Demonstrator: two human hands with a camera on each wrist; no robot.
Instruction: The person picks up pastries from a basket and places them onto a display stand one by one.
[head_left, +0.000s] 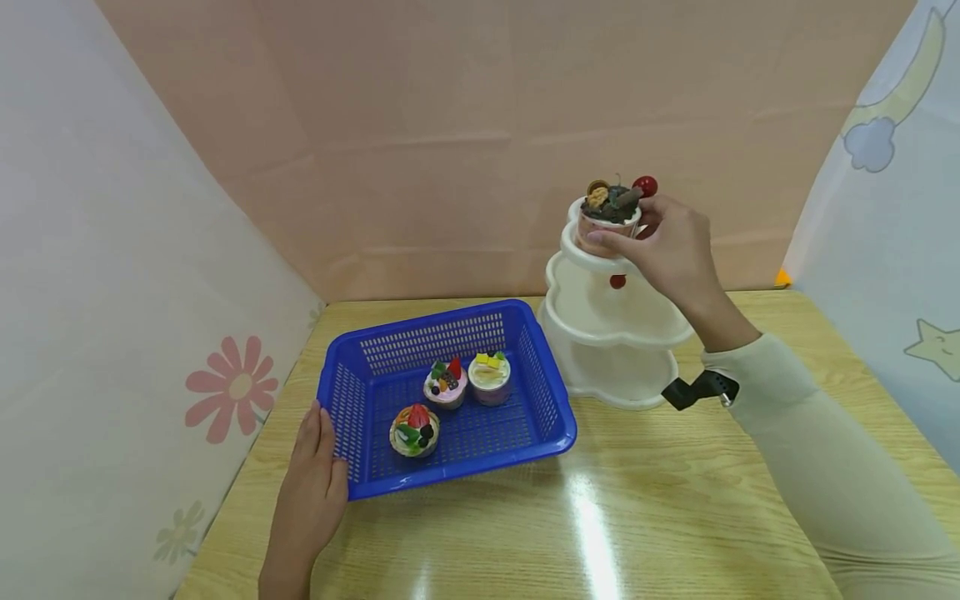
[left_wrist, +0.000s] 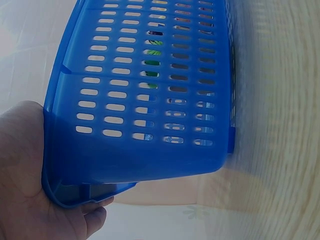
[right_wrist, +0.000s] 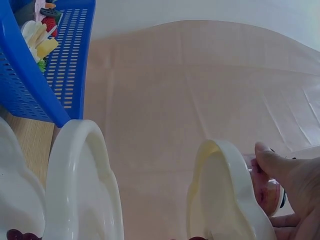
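My right hand (head_left: 671, 246) holds a dessert cup (head_left: 606, 233) between thumb and fingers at the top tier of a white tiered stand (head_left: 618, 340). Dark topping with a round biscuit and a brown stick fills the cup, and a red cherry (head_left: 647, 186) shows beside it. In the right wrist view the pinkish cup (right_wrist: 262, 187) is right at the top tier's surface. My left hand (head_left: 311, 492) lies along the left side of a blue plastic basket (head_left: 457, 475), fingers extended, its palm against the rim (left_wrist: 48, 145) in the left wrist view.
Inside the basket stand three small desserts: a fruit tart (head_left: 414, 432), a pink-cream cup (head_left: 446, 385) and a cup with yellow cubes (head_left: 489, 379). The stand is just right of the basket on a wooden table (head_left: 660, 492). A peach-coloured backdrop (head_left: 420, 167) rises behind.
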